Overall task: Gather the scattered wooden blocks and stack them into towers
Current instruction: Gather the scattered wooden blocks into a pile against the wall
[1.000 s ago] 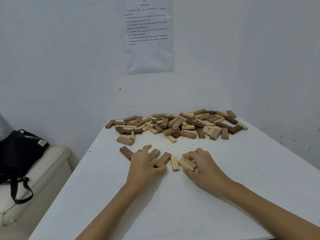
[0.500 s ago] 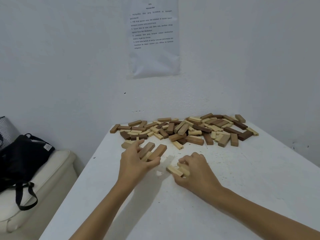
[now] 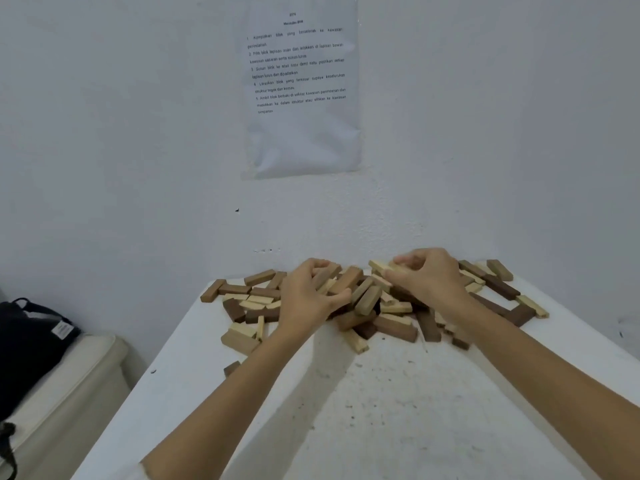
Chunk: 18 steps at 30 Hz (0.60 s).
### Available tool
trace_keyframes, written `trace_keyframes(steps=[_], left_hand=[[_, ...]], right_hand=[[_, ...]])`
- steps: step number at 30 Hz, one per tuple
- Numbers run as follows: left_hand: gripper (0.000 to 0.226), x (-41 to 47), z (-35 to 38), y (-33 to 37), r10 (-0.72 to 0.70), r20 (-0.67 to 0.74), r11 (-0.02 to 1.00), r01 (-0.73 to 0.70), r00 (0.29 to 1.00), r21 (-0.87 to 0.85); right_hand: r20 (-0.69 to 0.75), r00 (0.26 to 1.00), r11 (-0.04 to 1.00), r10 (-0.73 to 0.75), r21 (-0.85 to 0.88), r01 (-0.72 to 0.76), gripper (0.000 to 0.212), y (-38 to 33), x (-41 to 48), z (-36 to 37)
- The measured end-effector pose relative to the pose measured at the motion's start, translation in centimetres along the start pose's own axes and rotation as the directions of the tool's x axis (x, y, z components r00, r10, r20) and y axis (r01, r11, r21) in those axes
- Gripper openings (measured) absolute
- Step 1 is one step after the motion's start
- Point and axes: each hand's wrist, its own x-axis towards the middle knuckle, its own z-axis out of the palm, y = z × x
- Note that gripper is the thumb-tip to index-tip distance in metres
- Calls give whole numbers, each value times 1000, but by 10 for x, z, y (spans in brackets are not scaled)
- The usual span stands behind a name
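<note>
Bag [image 3: 31, 344] cut by left edge, notice [image 3: 301, 98] print unreadable, blocks [image 3: 394, 329] partly behind left hand [image 3: 306, 301], right hand [image 3: 431, 275]

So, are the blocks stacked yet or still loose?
Still loose: the blocks lie jumbled at the table's far edge, no tower; the left hand and right hand each grip some.

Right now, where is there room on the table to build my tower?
The bare table between the left arm and right arm, in front of the pile, is free. The back, by the wall, is crowded: the pile fills it, and the left hand and right hand grip blocks there.
</note>
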Motion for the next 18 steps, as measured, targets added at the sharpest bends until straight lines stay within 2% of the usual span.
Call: trace_keyframes(steps=[5,9,11,13,15,16,18], left_hand=[[59,31,41,-1,0,63,999,2,998,-43],[71,35,57,-5,-10,147,998,19,989,-61],[69,31,55,-8,-13,159,998,22,987,-55],[55,24,44,-13,-8,133,998,16,991,-61],[29,16,23,-18,-13,93,994,24,996,-108],[18,12,11,-20,-15,85,993,24,996,-112],[13,4,-16,-32,-21,80,996,28,997,-90]], right_hand=[[24,987,969,156,192,-158,29,7,36,15],[59,988,972,144,180,-152,30,17,43,32],[45,992,981,120,150,-126,27,19,42,36],[0,997,991,74,116,-74,24,16,38,35],[-25,1000,995,3,98,-1,22,8,32,33],[-14,999,996,-34,86,35,21,3,28,33],[57,994,993,-93,75,89,19,-7,19,37]])
